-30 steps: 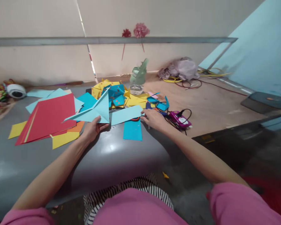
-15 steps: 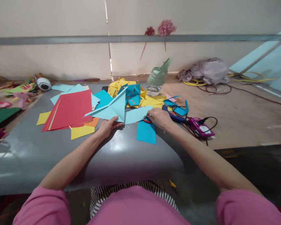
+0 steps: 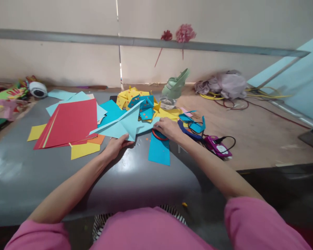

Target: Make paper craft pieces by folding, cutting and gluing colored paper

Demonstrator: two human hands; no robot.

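Note:
A light blue sheet of paper (image 3: 123,125), folded to sharp points, is held in front of me just above the grey table. My left hand (image 3: 117,145) grips its lower edge, thumb on top and fingers beneath. At the paper's flatter right end, my right hand (image 3: 167,127) is closed on the edge, its fingertips partly hidden. Under that hand an orange-red loop (image 3: 160,136), perhaps a scissors handle, lies over a darker blue paper piece (image 3: 159,152). Behind the folded sheet are a yellow dotted paper shape (image 3: 129,97) and a blue dotted one (image 3: 146,107).
Red sheets (image 3: 70,123) are stacked on the left, with yellow scraps (image 3: 85,150) nearby. To the right lie a dark blue-handled tool (image 3: 189,132), a purple power socket (image 3: 216,146) and cables. A green holder (image 3: 175,85) and a bundled cloth (image 3: 232,83) stand farther back.
The right hand has shifted left with the paper's end, closer to the left hand, exposing more of the orange-red loop. The view has turned slightly to the right.

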